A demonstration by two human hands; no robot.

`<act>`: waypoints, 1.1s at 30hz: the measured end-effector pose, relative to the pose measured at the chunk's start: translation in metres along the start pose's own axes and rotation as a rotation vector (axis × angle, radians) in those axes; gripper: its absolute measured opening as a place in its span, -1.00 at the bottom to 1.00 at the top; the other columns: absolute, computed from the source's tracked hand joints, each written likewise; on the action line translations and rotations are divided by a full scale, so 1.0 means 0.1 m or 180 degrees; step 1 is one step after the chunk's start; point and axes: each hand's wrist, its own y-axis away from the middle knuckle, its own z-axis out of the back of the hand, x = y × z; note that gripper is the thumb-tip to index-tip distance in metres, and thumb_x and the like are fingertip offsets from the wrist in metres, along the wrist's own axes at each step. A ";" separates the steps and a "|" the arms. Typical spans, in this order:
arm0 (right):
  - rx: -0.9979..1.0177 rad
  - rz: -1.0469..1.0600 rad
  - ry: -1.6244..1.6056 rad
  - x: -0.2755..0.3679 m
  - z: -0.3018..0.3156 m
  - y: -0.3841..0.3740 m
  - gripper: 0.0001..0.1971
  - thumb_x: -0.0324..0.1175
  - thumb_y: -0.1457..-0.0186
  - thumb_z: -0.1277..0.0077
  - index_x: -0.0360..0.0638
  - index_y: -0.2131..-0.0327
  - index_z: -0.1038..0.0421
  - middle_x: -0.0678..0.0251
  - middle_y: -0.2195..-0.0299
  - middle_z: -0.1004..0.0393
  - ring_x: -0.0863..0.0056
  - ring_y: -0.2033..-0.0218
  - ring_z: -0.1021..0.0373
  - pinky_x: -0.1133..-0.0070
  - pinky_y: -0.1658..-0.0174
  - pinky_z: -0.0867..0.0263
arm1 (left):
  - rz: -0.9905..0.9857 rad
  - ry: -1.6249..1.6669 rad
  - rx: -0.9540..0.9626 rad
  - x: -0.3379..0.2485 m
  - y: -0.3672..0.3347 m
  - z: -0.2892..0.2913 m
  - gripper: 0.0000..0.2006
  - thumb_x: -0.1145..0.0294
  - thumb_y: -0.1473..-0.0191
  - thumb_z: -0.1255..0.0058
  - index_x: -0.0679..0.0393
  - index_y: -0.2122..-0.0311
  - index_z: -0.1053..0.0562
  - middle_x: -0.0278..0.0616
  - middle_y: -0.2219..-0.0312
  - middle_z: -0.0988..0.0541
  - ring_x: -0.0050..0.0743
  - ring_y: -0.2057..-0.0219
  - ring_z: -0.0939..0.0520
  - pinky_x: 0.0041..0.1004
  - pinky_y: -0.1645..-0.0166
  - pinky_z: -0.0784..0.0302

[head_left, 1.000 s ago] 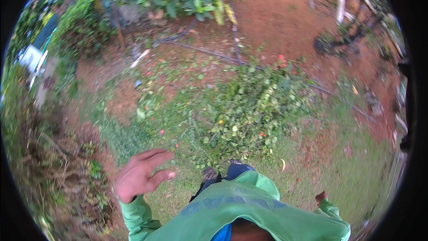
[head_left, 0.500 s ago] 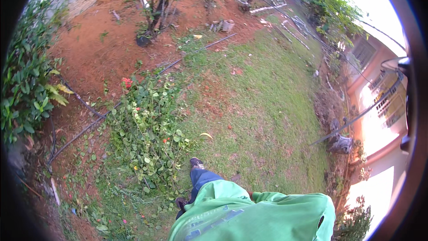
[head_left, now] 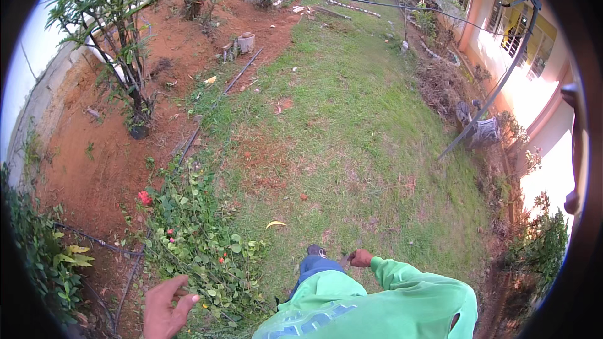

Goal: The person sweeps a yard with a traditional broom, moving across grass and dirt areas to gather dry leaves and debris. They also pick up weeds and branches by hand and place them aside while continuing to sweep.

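Observation:
My left hand [head_left: 166, 307] is raised at the lower left. Its fingers are bent and the thumb stands apart, with nothing between them. Just beyond it lies a heap of cut leafy branches [head_left: 207, 245] with a few red flowers. My right hand [head_left: 360, 258] is closed in front of my green sleeve [head_left: 402, 275], over the grass beside my leg. A small dark piece [head_left: 345, 258] shows at its fingers, too little of it to name. One shoe [head_left: 316, 250] of mine is on the grass.
A thin dark pipe [head_left: 244, 70] runs along the border of red soil and grass. A potted shrub [head_left: 137, 110] stands at the left. A cut log [head_left: 485, 132] and a slanting pole [head_left: 483, 110] are at the right, near the house wall [head_left: 539, 94]. A yellow leaf [head_left: 276, 223] lies on the grass.
My view has swung left and up. My left hand has come into view at the lower left. My right hand, mostly hidden before, now shows beyond the sleeve.

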 end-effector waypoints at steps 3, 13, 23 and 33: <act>-0.0272 -0.0366 -0.0171 -0.10 0.44 -0.13 -0.76 -0.36 0.13 0.13 -0.20 0.46 -0.54 0.17 0.48 -0.57 0.35 0.56 -0.50 0.40 0.48 -0.45 | 0.0360 -0.0279 0.0212 0.53 -0.81 -0.67 -0.51 0.25 0.14 -0.24 0.28 0.08 -0.46 0.11 0.23 -0.56 -0.06 0.33 -0.61 -0.30 0.20 -0.53; 0.0293 -0.1973 -0.0603 0.00 1.73 0.11 -0.72 -0.30 0.18 0.04 -0.20 0.38 -0.55 0.19 0.53 -0.56 0.45 0.60 -0.51 0.50 0.43 -0.47 | 0.0440 -0.1336 0.1232 2.23 -1.56 -2.94 -0.46 0.12 0.23 -0.27 0.23 0.13 -0.50 0.07 0.23 -0.58 -0.08 0.18 -0.59 -0.29 0.01 -0.44; -0.0230 -0.1534 -0.0366 -0.15 2.03 0.06 -0.52 -0.31 0.29 -0.01 -0.12 0.16 -0.52 0.08 0.33 -0.56 0.20 0.28 -0.51 0.47 0.10 -0.40 | 0.1302 0.0374 0.1234 1.77 -2.23 -3.90 -0.61 0.24 0.18 -0.13 0.14 0.18 -0.54 0.06 0.31 -0.59 0.03 0.20 -0.59 -0.25 -0.01 -0.45; 0.0549 -0.1304 0.0775 -0.16 2.39 -1.47 -0.63 -0.28 0.19 0.05 -0.06 0.23 -0.55 0.01 0.32 -0.52 0.05 0.25 -0.46 0.37 0.11 -0.38 | 0.1777 0.0826 0.1456 2.07 -2.05 -4.99 -0.73 0.21 0.18 -0.17 0.19 0.41 -0.50 0.05 0.55 -0.55 0.05 0.44 -0.60 -0.15 0.31 -0.50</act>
